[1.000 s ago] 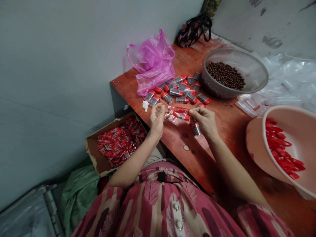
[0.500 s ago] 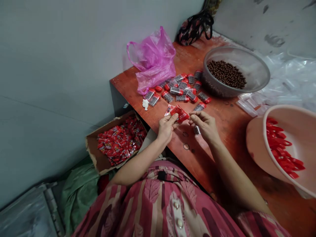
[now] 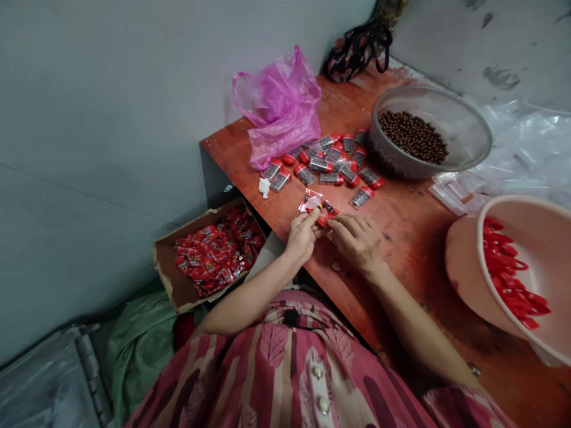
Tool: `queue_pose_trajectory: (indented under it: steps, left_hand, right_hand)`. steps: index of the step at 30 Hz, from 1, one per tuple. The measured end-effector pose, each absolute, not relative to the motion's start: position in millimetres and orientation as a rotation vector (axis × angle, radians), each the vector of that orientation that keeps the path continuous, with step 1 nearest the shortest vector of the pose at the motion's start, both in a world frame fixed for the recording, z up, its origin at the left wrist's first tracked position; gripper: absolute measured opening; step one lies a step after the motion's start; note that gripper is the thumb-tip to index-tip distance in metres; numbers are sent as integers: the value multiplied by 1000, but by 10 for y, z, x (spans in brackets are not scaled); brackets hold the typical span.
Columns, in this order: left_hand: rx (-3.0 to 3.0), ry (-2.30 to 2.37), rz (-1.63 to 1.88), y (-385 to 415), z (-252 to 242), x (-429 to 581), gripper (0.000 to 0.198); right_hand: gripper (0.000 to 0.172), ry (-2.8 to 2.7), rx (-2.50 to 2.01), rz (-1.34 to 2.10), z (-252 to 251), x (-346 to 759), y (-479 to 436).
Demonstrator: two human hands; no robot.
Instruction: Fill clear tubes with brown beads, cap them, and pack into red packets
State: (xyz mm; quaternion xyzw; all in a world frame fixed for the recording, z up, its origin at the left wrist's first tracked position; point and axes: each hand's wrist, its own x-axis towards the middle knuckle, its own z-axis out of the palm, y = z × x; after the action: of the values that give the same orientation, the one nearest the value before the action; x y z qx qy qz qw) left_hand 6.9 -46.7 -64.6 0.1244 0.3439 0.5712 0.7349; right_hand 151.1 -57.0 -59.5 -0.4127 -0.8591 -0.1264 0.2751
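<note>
My left hand (image 3: 303,235) pinches a small red printed plastic packet (image 3: 325,217) between thumb and fingers, just above the table's near edge. Part of the packet is clear and shiny. My right hand (image 3: 357,241) is closed, back upward, with its fingertips at the packet's lower right edge. Whatever lies under those fingers is hidden. Just beyond both hands, several small clear containers (image 3: 320,164) with red caps and dark beads lie scattered on the orange-red table (image 3: 401,238). One capped container (image 3: 361,197) is closest to my right hand.
A grey bowl (image 3: 468,139) holds brown beads; a pink basin (image 3: 464,261) holds red plastic caps. Clear plastic sleeves (image 3: 521,142) lie behind. A pink bag (image 3: 285,107) and a dark floral bag (image 3: 352,53) are at the back. Lower left, a cardboard box (image 3: 167,261) holds red packets.
My right hand has moved left and turned over, its fingers now against the packet. The small beaded container that showed under it is hidden. The packet has tilted and dropped slightly.
</note>
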Motion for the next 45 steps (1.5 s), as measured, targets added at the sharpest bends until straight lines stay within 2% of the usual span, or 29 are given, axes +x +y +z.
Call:
queue_pose_trajectory:
  steps: [5,10,12,18,24,29,32,36,39,41,45]
  left_hand:
    - [351,820,1205,-405,-662,27,36]
    - [522,805,1096,-411,-631,76,39]
    - [593,812,1069,-412,-626,93,38]
    - [711,867,1183,-330,-630,70,36]
    - [518,892,1247,-363,-652,72,50]
    - [580,846,1130,-506,-760,172,41]
    - [736,941,1163,-486,-767,113,34]
    - [1465,1114,976,-356,-621,-100,31]
    - [1699,985,865,-272,-492,-195,25]
    - [1594,902,900,-254,-465,-198,24]
    - [923,781,1069,-318,-571,-97,33]
  right_hand:
    - [15,-1881,-1304,181,-502,1571,-560]
    - [31,-1501,-1400,1013,-351,1570,-404]
    - [32,-1416,-1359,1183,-334,1558,-354]
    - [29,-1304,-1425,1293,-283,1549,-343]
    - [22,-1097,-1420,1175,-315,1524,-306]
    - [26,-931,-1348,1203,-496,1445,-337]
    - [30,-1124,-1382,1147,-479,1522,-376]
    - [45,-1725,-1293,936,-229,1751,-327]
    - [29,-2059,-1255,1065,-64,1823,-272]
    - [22,-2019,-1300,1191,-62,1785,-258]
    - [25,-1413,-1392,1263,-265,1598,-275]
